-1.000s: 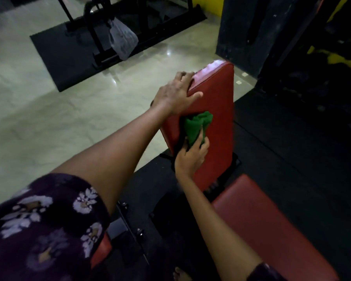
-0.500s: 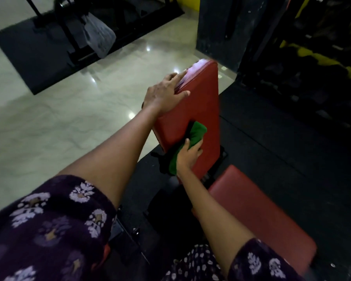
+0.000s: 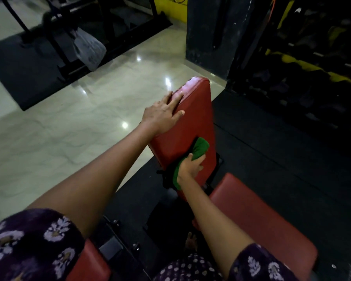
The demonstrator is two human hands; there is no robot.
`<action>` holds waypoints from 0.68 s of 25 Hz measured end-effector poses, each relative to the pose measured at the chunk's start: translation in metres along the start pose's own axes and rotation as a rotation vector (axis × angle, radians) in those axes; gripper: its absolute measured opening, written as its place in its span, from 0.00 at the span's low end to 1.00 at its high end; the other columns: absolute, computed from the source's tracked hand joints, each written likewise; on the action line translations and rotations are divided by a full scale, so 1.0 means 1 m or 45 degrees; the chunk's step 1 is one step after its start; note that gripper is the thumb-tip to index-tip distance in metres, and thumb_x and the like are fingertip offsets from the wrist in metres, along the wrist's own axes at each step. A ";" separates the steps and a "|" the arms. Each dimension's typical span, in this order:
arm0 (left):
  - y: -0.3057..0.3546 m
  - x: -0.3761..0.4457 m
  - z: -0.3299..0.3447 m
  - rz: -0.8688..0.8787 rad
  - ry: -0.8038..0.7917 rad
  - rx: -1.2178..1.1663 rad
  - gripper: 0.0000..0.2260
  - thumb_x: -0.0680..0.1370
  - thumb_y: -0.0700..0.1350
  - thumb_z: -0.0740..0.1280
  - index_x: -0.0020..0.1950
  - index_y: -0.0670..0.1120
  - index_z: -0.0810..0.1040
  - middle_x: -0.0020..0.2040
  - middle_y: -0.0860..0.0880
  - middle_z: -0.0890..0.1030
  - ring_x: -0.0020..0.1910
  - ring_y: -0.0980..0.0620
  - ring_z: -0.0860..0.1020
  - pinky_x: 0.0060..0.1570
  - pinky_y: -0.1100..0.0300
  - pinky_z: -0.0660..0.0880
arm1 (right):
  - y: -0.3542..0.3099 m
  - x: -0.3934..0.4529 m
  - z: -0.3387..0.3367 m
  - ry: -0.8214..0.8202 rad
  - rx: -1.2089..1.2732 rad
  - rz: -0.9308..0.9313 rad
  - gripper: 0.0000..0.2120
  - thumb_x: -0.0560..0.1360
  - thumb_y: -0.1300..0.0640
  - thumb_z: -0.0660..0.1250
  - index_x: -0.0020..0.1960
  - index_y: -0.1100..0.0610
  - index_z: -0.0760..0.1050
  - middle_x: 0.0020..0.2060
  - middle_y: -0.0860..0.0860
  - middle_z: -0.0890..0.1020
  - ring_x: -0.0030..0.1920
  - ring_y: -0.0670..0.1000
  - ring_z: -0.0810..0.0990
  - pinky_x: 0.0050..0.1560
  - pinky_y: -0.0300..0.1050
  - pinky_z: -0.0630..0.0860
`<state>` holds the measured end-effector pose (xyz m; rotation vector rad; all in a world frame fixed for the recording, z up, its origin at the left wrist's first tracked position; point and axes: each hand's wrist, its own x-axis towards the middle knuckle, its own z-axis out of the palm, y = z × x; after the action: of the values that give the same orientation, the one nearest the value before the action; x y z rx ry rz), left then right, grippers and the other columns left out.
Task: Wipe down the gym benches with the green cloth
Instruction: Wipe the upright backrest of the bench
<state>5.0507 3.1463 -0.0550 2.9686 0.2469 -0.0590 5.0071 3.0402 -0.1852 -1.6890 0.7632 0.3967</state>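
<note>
Glossy pale tiles and dark rubber mats floor this dim gym. Nearest, a flat red seat [image 3: 257, 216] sits low at the right, its padded vinyl smooth. Beyond it the right hand [image 3: 190, 166] clutches the bunched green cloth [image 3: 199, 150] and presses it against the lower face of the raised red backrest [image 3: 195, 118], likely mid-wipe. Higher up, the left hand [image 3: 162, 114] lies flat with straight fingers on the pad's left edge, probably steadying it. Farther off stands a black frame [image 3: 55, 37] on its mat.
</note>
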 end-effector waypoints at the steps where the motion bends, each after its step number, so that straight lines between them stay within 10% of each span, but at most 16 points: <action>1: -0.002 0.001 0.000 0.005 0.011 0.015 0.26 0.80 0.60 0.52 0.77 0.59 0.48 0.78 0.50 0.51 0.70 0.42 0.65 0.61 0.48 0.67 | -0.004 -0.004 0.003 -0.022 -0.014 -0.032 0.27 0.81 0.48 0.55 0.77 0.49 0.51 0.70 0.63 0.62 0.62 0.64 0.72 0.63 0.54 0.69; 17: 0.019 0.052 -0.018 0.026 0.064 -0.238 0.33 0.74 0.57 0.65 0.73 0.43 0.57 0.71 0.42 0.63 0.65 0.41 0.70 0.58 0.50 0.68 | 0.003 -0.036 0.012 -0.075 0.105 -0.272 0.28 0.80 0.60 0.57 0.77 0.48 0.53 0.73 0.60 0.60 0.69 0.59 0.66 0.66 0.47 0.64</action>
<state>5.1057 3.1390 -0.0366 2.7883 0.2156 0.0396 4.9808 3.0613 -0.1680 -1.6542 0.5419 0.2614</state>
